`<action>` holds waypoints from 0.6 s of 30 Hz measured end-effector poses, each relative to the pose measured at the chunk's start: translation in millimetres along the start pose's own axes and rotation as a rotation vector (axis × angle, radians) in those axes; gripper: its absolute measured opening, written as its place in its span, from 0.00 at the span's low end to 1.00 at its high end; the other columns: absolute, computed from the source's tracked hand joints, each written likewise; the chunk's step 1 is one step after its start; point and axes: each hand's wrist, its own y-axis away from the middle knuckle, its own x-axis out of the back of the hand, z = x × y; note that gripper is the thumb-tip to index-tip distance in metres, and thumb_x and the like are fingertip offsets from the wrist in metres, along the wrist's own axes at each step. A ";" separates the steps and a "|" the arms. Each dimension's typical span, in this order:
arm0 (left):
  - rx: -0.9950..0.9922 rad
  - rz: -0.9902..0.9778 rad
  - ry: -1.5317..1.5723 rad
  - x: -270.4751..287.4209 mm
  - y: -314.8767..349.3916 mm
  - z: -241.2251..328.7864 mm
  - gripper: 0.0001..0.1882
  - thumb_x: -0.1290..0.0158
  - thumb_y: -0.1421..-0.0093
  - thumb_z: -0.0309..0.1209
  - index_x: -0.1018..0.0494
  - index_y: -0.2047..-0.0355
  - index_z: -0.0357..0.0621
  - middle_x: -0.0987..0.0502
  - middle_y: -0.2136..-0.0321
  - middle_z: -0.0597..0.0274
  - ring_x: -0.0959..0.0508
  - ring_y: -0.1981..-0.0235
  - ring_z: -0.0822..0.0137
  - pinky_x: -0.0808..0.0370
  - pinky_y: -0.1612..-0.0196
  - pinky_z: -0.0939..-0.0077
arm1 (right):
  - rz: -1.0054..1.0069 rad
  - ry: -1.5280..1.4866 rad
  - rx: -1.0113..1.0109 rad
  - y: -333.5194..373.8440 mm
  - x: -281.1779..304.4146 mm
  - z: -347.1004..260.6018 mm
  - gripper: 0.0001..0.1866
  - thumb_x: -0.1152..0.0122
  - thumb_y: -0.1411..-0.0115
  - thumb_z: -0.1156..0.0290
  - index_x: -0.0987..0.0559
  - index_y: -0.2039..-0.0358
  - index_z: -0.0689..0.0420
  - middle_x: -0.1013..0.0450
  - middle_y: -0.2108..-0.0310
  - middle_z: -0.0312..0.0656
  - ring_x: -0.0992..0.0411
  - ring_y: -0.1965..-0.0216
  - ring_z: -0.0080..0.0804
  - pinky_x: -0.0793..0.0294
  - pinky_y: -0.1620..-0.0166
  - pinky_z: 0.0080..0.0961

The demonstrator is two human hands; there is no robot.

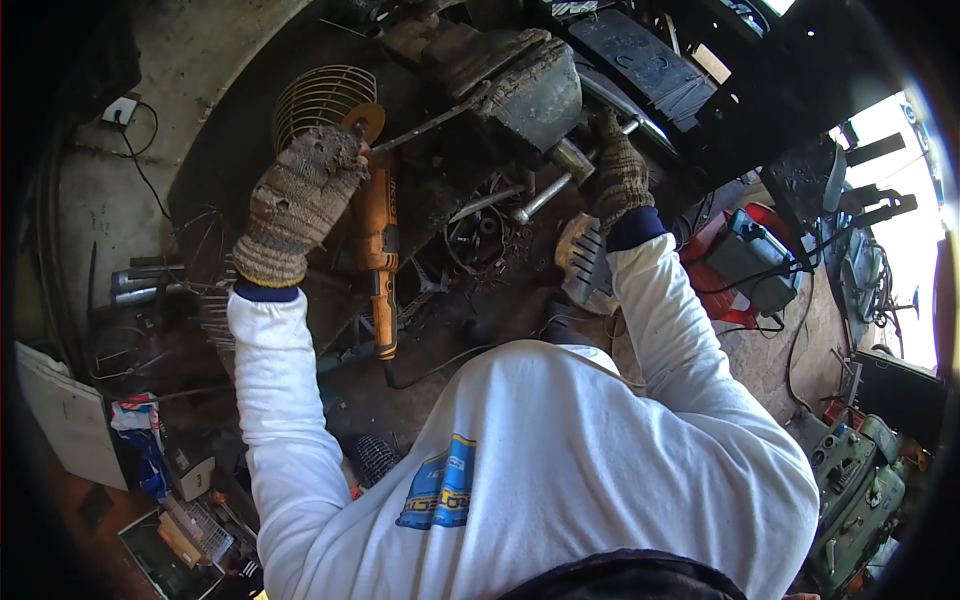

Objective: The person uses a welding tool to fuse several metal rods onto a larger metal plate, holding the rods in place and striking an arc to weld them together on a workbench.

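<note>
Metal rod (pixel 432 122), slim, dark, slanting from left hand to bench vise (pixel 535 95), far end against or between vise jaws, depth of seating not distinguishable. Left hand (pixel 302 195), in worn knitted glove: closed round near end of rod. Right hand (pixel 624 175), in matching glove: at upper end of vise handle (pixel 545 198); whether gripping the bar or merely resting beside it, cannot tell. Progress, in judgement: early, a setting-up stage; rod already brought to vise and steadied by left hand. Remaining, in judgement: firm clamping, not confirmed by the view, and any working of the rod, with no cut or finished face discernible. Directly below left hand: orange angle grinder (pixel 378 220), laid down, held by neither hand, brown disc (pixel 364 122) uppermost. Beyond disc: round wire cage (pixel 322 98), on dark table (pixel 225 140). Right of vise: flat dark plate (pixel 640 65). Nearer the body: pale slotted block (pixel 585 265), below right hand. Farther out, right: red tray (pixel 708 270) with grey case; lower right corner, green machine (pixel 865 485).
</note>
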 end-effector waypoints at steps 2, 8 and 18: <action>-0.038 -0.013 -0.235 6.6 -12.9 -3.8 0.11 0.47 0.38 0.34 0.23 0.57 0.48 0.21 0.60 0.56 0.22 0.57 0.54 0.25 0.53 0.63 | 0.023 0.074 0.001 -11.9 5.4 -0.8 0.21 0.37 0.40 0.54 0.25 0.55 0.56 0.25 0.62 0.43 0.23 0.64 0.38 0.18 0.65 0.37; -0.025 -0.026 -0.231 7.1 -28.1 -6.0 0.11 0.47 0.38 0.35 0.23 0.57 0.48 0.21 0.61 0.57 0.22 0.58 0.55 0.24 0.55 0.64 | 0.082 0.149 0.042 -6.6 -6.4 -10.9 0.19 0.37 0.39 0.55 0.24 0.56 0.55 0.25 0.65 0.42 0.26 0.69 0.33 0.19 0.67 0.36; -0.140 0.098 -0.295 -5.5 -25.4 -23.1 0.11 0.46 0.40 0.34 0.22 0.58 0.49 0.21 0.60 0.58 0.22 0.58 0.55 0.24 0.55 0.63 | -0.579 0.595 0.635 84.3 -46.2 -2.2 0.17 0.38 0.40 0.62 0.25 0.56 0.60 0.25 0.68 0.42 0.27 0.68 0.29 0.24 0.61 0.30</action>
